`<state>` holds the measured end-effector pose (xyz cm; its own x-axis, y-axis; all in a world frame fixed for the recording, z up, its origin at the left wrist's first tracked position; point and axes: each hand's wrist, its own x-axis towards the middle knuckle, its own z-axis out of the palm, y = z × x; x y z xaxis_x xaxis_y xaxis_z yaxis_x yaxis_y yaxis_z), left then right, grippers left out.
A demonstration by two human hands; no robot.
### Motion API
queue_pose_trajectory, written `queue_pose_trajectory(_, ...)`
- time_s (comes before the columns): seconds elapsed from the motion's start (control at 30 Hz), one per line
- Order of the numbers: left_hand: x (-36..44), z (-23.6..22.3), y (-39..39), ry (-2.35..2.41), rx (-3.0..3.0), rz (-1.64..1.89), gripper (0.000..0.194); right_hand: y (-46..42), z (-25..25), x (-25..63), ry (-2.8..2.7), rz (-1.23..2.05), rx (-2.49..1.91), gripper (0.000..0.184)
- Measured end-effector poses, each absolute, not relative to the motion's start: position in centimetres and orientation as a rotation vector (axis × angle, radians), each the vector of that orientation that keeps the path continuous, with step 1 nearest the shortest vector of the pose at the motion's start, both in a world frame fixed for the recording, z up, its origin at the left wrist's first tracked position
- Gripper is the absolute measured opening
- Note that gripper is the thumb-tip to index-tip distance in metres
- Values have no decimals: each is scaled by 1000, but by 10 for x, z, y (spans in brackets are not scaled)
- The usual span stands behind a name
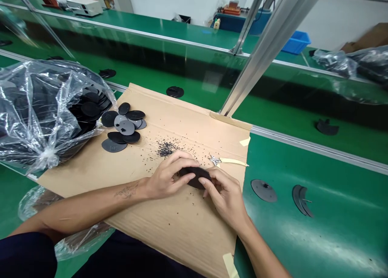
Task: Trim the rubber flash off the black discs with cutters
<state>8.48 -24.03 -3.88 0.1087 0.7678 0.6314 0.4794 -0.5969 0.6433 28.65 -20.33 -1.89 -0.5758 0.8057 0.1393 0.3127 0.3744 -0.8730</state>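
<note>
Between my two hands is a black oval plastic disc [197, 178], tilted above the cardboard sheet [157, 225]. My left hand [174, 173] grips its left end, thumb at the near side and fingers over the far edge. The right end is pinched by my right hand [222, 189], whose lower fingertips are partly hidden. Just beyond the hands lies a heap of small black plastic bits [166, 148]. Nippers with pale yellow handles [232, 161] rest beside it to the right. Several loose black and grey discs [125, 127] are piled at the left.
A clear plastic bag [39, 120] full of black discs bulges on the left. On the green surface at right lie a grey disc [263, 190] and curved black pieces [301, 201]. A metal post [266, 55] rises beyond the cardboard. More black parts [175, 92] sit on the green belt behind.
</note>
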Motion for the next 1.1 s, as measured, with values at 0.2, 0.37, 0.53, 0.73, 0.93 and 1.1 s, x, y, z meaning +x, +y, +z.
queue_pose_trajectory(0.2, 82, -40, -240, 1156, 1989, 1547, 47, -201, -20, 286, -2198, 790, -697, 6)
queue_pose_trajectory(0.37, 77, -37, -236, 979, 2070, 1459, 39, -201, -17, 286, -2252, 678, -549, 14)
queue_pose_trajectory(0.53, 77, -35, -234, 917, 2126, 1442, 40, -202, -17, 288, -2301, 659, -539, 17)
queue_pose_trajectory(0.73, 77, -35, -235, 877, 2157, 1401, 41, -201, -22, 288, -2323, 591, -521, 18)
queue_pose_trajectory(0.93, 79, -32, -234, 900, 2230, 1388, 25, -200, -21, 289, -2348, 535, -533, 15)
queue_pose_trajectory(1.1, 79, -31, -233, 885, 2292, 1319, 27, -200, -22, 291, -2377, 478, -537, 13)
